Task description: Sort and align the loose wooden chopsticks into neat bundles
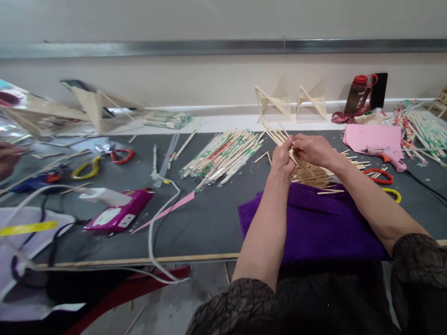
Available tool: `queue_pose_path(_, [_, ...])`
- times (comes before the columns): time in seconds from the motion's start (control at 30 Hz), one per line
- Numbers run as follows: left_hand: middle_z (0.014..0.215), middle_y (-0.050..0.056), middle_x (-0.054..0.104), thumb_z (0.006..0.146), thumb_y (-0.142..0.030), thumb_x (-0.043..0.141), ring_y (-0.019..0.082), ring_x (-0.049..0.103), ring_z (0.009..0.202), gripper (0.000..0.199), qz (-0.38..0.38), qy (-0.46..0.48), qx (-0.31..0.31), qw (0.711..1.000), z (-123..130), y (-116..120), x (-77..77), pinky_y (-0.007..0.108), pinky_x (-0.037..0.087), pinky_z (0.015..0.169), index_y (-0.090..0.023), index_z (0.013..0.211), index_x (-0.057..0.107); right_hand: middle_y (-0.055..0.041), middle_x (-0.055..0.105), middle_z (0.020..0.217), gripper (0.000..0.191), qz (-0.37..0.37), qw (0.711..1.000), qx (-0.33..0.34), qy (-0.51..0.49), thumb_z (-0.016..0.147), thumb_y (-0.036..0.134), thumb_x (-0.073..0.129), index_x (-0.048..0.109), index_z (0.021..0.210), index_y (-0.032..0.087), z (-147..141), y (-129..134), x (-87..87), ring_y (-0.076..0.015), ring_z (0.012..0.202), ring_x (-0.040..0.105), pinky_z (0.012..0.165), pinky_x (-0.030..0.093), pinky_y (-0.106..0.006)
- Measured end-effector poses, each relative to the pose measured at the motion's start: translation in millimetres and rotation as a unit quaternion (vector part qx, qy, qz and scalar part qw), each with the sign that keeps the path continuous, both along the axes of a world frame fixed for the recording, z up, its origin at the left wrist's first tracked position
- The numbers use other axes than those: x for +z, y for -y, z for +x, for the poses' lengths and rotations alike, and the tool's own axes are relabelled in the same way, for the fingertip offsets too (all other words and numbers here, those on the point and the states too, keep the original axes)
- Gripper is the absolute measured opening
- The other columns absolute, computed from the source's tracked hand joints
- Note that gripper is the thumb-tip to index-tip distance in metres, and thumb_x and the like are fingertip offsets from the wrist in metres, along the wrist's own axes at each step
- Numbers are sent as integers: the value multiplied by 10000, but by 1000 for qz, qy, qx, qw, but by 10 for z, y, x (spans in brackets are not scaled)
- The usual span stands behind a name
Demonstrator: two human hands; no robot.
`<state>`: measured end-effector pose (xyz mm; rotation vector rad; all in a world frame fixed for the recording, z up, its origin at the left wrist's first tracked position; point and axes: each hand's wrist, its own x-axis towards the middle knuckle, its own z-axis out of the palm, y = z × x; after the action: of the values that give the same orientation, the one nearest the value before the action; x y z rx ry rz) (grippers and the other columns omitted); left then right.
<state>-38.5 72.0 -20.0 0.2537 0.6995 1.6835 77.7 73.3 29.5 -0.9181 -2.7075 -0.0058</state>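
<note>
Several bare wooden chopsticks (275, 136) fan out from my left hand (283, 158), whose fingers are closed around them. Right beside it, my right hand (312, 148) has its fingertips pinched on the same sticks, close to the left thumb. A heap of loose chopsticks (310, 176) lies beneath both hands, partly hidden by them. Nearer to me, a folded purple cloth (314, 228) covers the table edge under my forearms. Left of my hands is a pile of chopsticks in clear and green-printed wrappers (225, 156).
Two string-like stick models (275, 104) stand against the wall. At right are a pink glue gun (389, 157), pink paper (372, 136), red-handled scissors (379, 177) and a bottle (358, 95). A white cable (152, 228) hangs over the front edge near a magenta box (120, 214). Another person's hand (9, 158) is far left.
</note>
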Motion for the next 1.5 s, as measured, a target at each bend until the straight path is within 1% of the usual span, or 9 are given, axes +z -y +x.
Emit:
queue_pose_path(0.23, [642, 44, 682, 914, -134, 479, 122, 661, 637, 231, -5, 15, -15, 1000, 17, 59, 63, 287, 517, 848, -119, 727, 613, -93, 673, 906, 160, -24, 992, -52, -112, 798, 153, 487, 636, 856, 143, 98, -203, 12, -186, 781, 575, 674, 385, -291])
queue_pose_path(0.47, [590, -5, 648, 937, -125, 455, 107, 658, 636, 268, -33, 80, 36, 996, -46, 132, 188, 318, 509, 891, -157, 690, 555, -78, 649, 791, 143, 10, 927, -281, -249, 749, 91, 497, 628, 766, 147, 781, -683, 70, -203, 806, 605, 782, 460, -338])
queue_pose_path(0.6, [564, -7, 615, 939, -131, 463, 85, 635, 598, 292, -43, 93, 42, 994, -78, 134, 215, 287, 511, 867, -142, 658, 539, -181, 575, 1164, 283, 80, 896, -374, -226, 784, 92, 489, 657, 1011, 111, 1143, -760, 99, -309, 1089, 550, 911, 423, -488])
queue_pose_path(0.77, [548, -24, 580, 926, -87, 452, 90, 625, 586, 279, -56, 97, 72, 991, -101, 111, 198, 307, 509, 859, -150, 661, 510, -117, 672, 810, 370, -66, 937, -303, -163, 933, 350, 399, 691, 819, 154, 803, -564, 247, -279, 924, 619, 834, 462, -442])
queue_pose_path(0.93, [560, -29, 567, 904, -65, 453, 101, 651, 681, 282, -47, 69, 141, 987, -71, 53, 139, 284, 490, 871, -167, 644, 492, -157, 656, 1106, 378, -75, 994, -58, 52, 816, 359, 595, 623, 1117, 132, 13, 36, 131, -304, 1000, 610, 829, 461, -403])
queue_pose_path(1.07, [613, 5, 628, 878, -77, 485, 111, 657, 762, 283, -30, 5, 125, 992, -13, 3, 59, 267, 471, 893, -151, 612, 549, -232, 622, 1119, 373, 26, 990, -119, 70, 921, 111, 336, 499, 1252, 55, -248, 325, -93, -312, 1000, 622, 814, 463, -426])
queue_pose_path(1.23, [653, 37, 682, 815, -168, 628, 133, 657, 725, 128, 8, -51, 17, 999, -13, 71, 78, 286, 510, 816, -131, 693, 642, -181, 679, 905, 257, -118, 984, -136, 20, 941, 198, 388, 585, 1069, 94, -83, 55, -84, -264, 810, 665, 722, 496, -365])
queue_pose_path(1.37, [799, 73, 733, 791, -224, 668, 201, 687, 871, 127, 67, -86, -70, 992, -45, 199, 160, 312, 539, 776, -144, 884, 700, -53, 611, 640, 155, -464, 873, -11, -150, 888, 258, 512, 602, 848, 138, 109, -184, -59, -125, 488, 554, 464, 446, -228])
queue_pose_path(1.5, [898, 61, 745, 787, -227, 671, 221, 674, 996, 285, 101, -95, -100, 985, -58, 267, 179, 322, 551, 823, -182, 1069, 679, 3, 564, 537, 134, -630, 736, 96, -229, 814, 263, 596, 609, 837, 132, 162, -234, -139, -87, 408, 501, 368, 398, -177])
